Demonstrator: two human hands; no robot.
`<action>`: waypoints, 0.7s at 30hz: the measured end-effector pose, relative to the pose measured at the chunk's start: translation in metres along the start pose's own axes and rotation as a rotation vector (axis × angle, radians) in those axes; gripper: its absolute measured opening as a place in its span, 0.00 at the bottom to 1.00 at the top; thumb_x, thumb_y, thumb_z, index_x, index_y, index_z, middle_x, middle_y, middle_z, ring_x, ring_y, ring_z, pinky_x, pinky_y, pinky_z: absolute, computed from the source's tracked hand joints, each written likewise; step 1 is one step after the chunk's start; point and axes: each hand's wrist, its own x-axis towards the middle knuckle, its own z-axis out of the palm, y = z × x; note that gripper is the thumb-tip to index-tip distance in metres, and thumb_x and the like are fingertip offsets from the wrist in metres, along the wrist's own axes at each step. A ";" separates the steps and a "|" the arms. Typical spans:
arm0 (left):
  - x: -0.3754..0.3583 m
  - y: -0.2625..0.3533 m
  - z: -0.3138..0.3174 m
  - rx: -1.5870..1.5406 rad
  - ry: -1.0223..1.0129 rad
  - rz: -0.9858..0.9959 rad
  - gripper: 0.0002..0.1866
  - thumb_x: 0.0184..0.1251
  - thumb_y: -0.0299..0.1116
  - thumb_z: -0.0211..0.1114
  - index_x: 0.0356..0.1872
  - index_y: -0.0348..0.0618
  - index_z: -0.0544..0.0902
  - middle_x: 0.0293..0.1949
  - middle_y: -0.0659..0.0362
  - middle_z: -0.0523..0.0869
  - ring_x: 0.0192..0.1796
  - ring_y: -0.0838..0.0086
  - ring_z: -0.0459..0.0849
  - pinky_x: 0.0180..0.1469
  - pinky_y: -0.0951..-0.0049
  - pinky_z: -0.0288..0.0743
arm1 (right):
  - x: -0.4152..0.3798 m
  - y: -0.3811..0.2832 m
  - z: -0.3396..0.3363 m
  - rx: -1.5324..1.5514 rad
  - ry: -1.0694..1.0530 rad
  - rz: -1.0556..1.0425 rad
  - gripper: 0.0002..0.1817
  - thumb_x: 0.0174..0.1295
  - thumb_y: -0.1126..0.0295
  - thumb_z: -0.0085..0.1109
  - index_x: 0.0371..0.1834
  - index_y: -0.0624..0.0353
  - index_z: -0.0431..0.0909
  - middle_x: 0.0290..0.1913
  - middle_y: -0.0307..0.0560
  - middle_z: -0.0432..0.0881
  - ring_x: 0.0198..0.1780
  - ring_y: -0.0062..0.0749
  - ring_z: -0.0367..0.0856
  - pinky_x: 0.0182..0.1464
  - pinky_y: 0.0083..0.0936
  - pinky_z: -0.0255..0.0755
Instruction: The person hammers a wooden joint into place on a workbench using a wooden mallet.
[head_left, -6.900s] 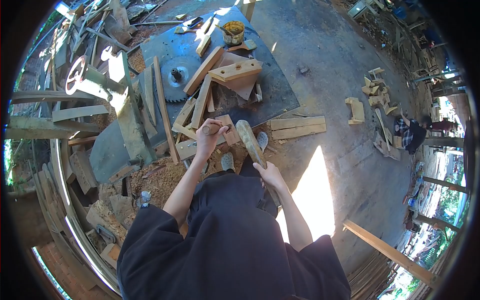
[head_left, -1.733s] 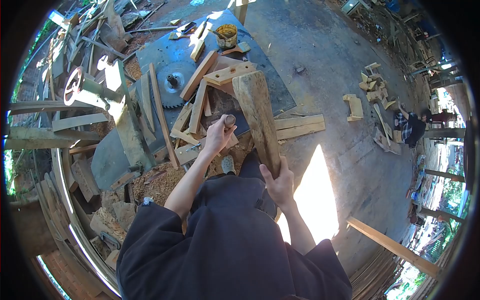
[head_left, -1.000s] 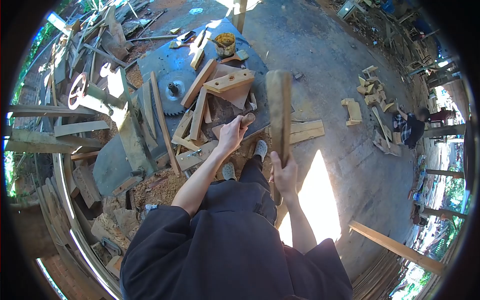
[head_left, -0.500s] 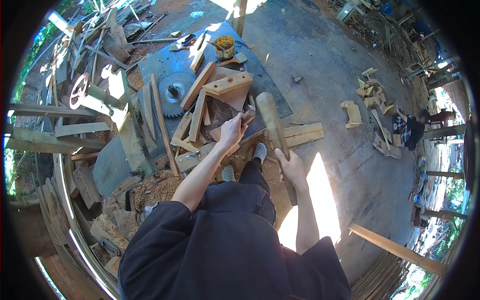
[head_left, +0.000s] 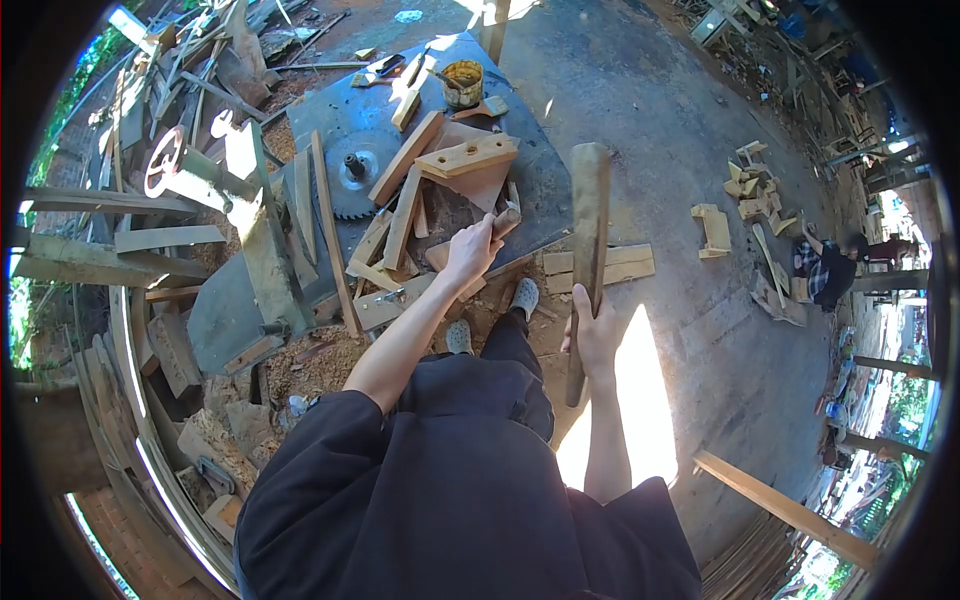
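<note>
The fingers of our left hand (head_left: 472,250) are closed around a wooden handle (head_left: 509,221), whose round end comes out beside the thumb. Our right hand (head_left: 597,338) has its fingers wrapped around a wooden club (head_left: 590,215), apart from the handle. In front, the metal counter (head_left: 540,190) carries a saw blade (head_left: 345,195), drilled wood (head_left: 468,157) and a can (head_left: 463,90); far right is another person (head_left: 832,272).

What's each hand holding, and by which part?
Right hand: a wooden club, by its narrower lower part. Left hand: a wooden handle, gripped near its exposed end.
</note>
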 end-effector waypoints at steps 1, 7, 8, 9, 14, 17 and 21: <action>0.000 0.001 -0.001 -0.003 -0.011 0.004 0.22 0.67 0.41 0.79 0.52 0.44 0.76 0.39 0.44 0.92 0.45 0.40 0.91 0.48 0.42 0.82 | -0.003 0.002 0.007 0.078 0.071 -0.041 0.24 0.82 0.47 0.64 0.47 0.62 0.80 0.20 0.39 0.77 0.14 0.25 0.77 0.17 0.27 0.72; -0.007 -0.012 -0.037 -0.033 -0.170 -0.064 0.21 0.67 0.38 0.79 0.56 0.49 0.81 0.43 0.42 0.93 0.49 0.39 0.91 0.53 0.42 0.83 | -0.006 0.012 0.006 -0.222 -0.199 0.115 0.25 0.80 0.48 0.67 0.49 0.64 0.81 0.19 0.40 0.79 0.15 0.24 0.79 0.18 0.27 0.72; -0.011 -0.015 -0.044 -0.047 -0.192 -0.096 0.20 0.66 0.37 0.80 0.56 0.49 0.83 0.45 0.44 0.94 0.51 0.42 0.92 0.54 0.46 0.84 | -0.008 0.011 0.005 -0.171 -0.184 0.072 0.25 0.80 0.48 0.67 0.50 0.64 0.80 0.19 0.40 0.79 0.16 0.24 0.79 0.18 0.27 0.72; -0.017 -0.019 -0.047 -0.048 -0.196 -0.099 0.20 0.66 0.37 0.80 0.56 0.49 0.83 0.45 0.44 0.94 0.51 0.42 0.92 0.54 0.46 0.84 | -0.011 0.011 0.003 -0.121 -0.165 0.034 0.25 0.80 0.47 0.67 0.50 0.64 0.80 0.19 0.40 0.79 0.16 0.24 0.79 0.18 0.27 0.72; -0.032 -0.037 -0.050 -0.214 -0.155 -0.021 0.19 0.62 0.38 0.81 0.48 0.47 0.83 0.38 0.44 0.92 0.46 0.40 0.90 0.49 0.45 0.81 | -0.017 0.004 0.005 -0.001 -0.120 -0.029 0.24 0.81 0.48 0.66 0.49 0.63 0.78 0.22 0.40 0.78 0.16 0.23 0.77 0.19 0.27 0.73; -0.030 -0.030 -0.051 -0.201 -0.163 -0.032 0.17 0.60 0.37 0.81 0.47 0.48 0.86 0.37 0.45 0.93 0.45 0.42 0.91 0.48 0.47 0.83 | -0.012 0.013 0.014 -0.079 -0.068 -0.181 0.25 0.81 0.48 0.66 0.51 0.65 0.79 0.24 0.42 0.81 0.19 0.25 0.80 0.23 0.28 0.76; -0.016 -0.020 -0.050 -0.126 -0.200 -0.081 0.14 0.57 0.37 0.81 0.43 0.48 0.89 0.36 0.47 0.93 0.44 0.45 0.92 0.48 0.51 0.85 | -0.007 0.004 0.018 -0.392 -0.156 -0.176 0.29 0.81 0.47 0.66 0.55 0.69 0.80 0.31 0.48 0.87 0.30 0.26 0.88 0.34 0.27 0.82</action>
